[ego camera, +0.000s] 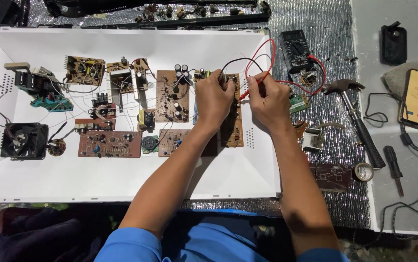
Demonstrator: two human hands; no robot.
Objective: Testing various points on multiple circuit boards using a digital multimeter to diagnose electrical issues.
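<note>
The big white tray (121, 187) holds my spread of circuit boards, a black fan (24, 140) at its left edge and loose wires. Near its right edge lies the long brown board (232, 127); it looks light, stiff and fragile, best held by its bare edges, not its parts. My left hand (213, 99) pinches the black probe (229, 80) onto the board's top end, my right hand (267, 102) pinches the red probe (247, 91) beside it. The meter (295, 47) sits just off the tray's top right corner.
</note>
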